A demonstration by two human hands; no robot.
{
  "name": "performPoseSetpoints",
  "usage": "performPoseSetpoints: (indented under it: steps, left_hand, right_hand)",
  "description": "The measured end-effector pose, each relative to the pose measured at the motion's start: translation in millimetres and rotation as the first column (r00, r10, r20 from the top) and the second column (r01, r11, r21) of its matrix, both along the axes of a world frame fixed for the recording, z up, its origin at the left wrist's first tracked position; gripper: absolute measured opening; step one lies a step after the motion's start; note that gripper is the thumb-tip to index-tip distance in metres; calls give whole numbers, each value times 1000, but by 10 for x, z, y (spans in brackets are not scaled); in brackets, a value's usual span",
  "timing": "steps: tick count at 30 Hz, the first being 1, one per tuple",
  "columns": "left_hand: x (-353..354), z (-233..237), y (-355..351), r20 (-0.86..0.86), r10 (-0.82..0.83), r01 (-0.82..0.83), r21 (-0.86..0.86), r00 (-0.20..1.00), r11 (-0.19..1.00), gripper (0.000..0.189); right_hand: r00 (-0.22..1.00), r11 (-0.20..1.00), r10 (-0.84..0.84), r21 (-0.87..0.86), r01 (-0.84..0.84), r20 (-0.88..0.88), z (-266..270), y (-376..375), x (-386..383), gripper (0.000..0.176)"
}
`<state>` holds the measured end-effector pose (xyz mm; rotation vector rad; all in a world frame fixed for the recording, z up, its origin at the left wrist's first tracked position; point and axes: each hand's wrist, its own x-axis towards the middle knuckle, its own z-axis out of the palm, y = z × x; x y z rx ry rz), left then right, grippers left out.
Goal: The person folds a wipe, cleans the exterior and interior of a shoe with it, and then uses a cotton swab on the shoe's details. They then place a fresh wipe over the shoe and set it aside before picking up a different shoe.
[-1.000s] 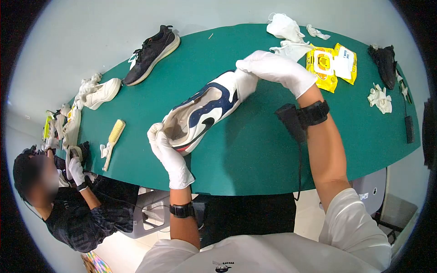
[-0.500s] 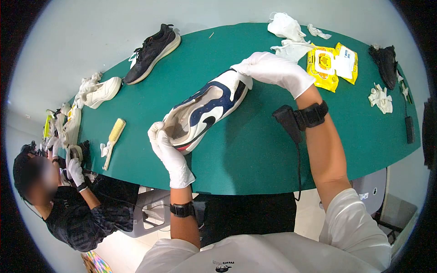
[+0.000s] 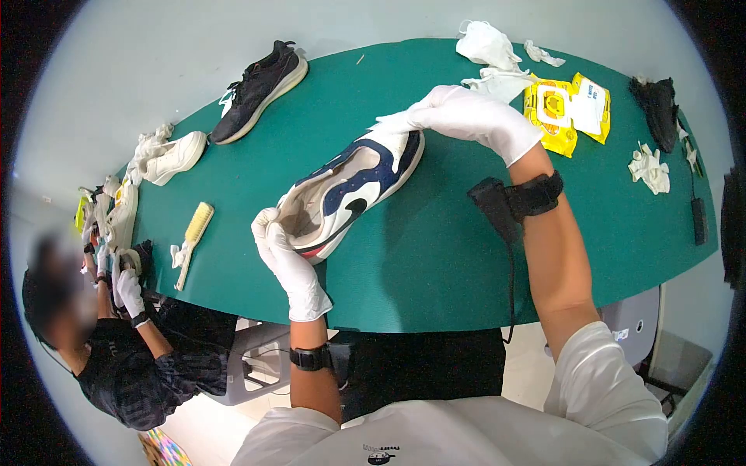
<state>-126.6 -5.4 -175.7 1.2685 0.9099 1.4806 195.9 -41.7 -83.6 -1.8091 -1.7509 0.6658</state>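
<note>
A white, navy and black sneaker (image 3: 350, 190) with a small red patch near its heel is tilted above the green table, its opening facing me. My left hand (image 3: 289, 268), in a white glove, is closed on the heel end. At the toe, my right hand (image 3: 466, 118), also gloved in white, has its fingers pressed together against the upper. Whatever those fingers hold is too white against the glove to make out.
Around the green table (image 3: 458, 256) lie a black sneaker (image 3: 260, 93), a white shoe (image 3: 177, 158), a brush (image 3: 196, 233), yellow wipe packs (image 3: 553, 116), crumpled white gloves (image 3: 650, 168) and a dark shoe (image 3: 659, 113). At left, a person (image 3: 144, 365) handles another shoe.
My right hand has shifted slightly, its fingertips moving left over the toe. White material that hung at the toe's right side no longer shows there. My left hand stays at the heel.
</note>
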Motion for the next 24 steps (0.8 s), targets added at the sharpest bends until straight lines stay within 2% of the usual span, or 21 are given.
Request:
performPoseSetpoints:
  steps: [1, 4, 7, 9, 10, 11, 14, 15, 16, 17, 18, 20, 23, 24]
  left_hand:
    - [1, -4, 0, 1, 4, -4, 2, 1000, 1000, 18]
    - [5, -13, -1, 2, 8, -8, 6, 1000, 1000, 19]
    - [9, 3, -10, 0, 6, -6, 12, 1000, 1000, 19]
    - [6, 0, -10, -7, 5, -5, 23, 1000, 1000, 19]
    - [7, -5, -2, -11, 6, -6, 22, 1000, 1000, 18]
    - [4, -13, 3, -15, 8, -8, 21, 1000, 1000, 18]
    - [-1, -4, -2, -25, 19, -19, 28, 1000, 999, 19]
    - [5, -1, -4, -27, 20, -19, 33, 999, 999, 19]
    - [5, -11, 0, -25, 20, -19, 32, 999, 999, 19]
    - [1, -25, 6, -24, 20, -19, 32, 1000, 999, 19]
    - [-4, -32, 9, -24, 20, -19, 32, 1000, 999, 19]
    - [-5, -33, 18, -14, 11, -11, 32, 1000, 999, 20]
    - [-4, -12, -1, -6, 4, -4, 23, 1000, 1000, 20]
    - [1, -5, -7, -5, 1, -1, 19, 1000, 1000, 20]
  right_hand:
    - [999, 1000, -28, 4, 27, 29, 61, -42, -2, 41]
    - [986, 964, -73, -243, 108, 149, 260, -64, 1, 43]
    - [893, 954, 95, -296, 45, 440, 532, -245, -262, 45]
    - [982, 981, 86, -187, -54, 170, 147, -130, -64, 46]
    - [995, 988, 96, -121, -92, 29, 128, -108, -77, 46]
    - [1000, 980, -7, -199, 10, 17, 149, -110, -101, 42]
    - [978, 980, 137, -121, -157, -157, 99, -56, 16, 40]
    - [910, 988, 108, -59, -143, -401, 59, -25, 17, 40]
    - [781, 994, 87, -3, -113, -619, 11, 11, 6, 41]
    - [599, 997, 76, 44, -69, -797, -35, 48, 9, 42]
    - [654, 992, 95, 127, 2, -750, -65, 124, 77, 51]
    - [746, 940, -22, 241, 243, -665, 11, 106, -16, 61]
    - [848, 939, -193, 158, 306, -494, -84, 187, -81, 58]
    - [898, 970, -173, 90, 227, -404, -100, 181, -71, 56]
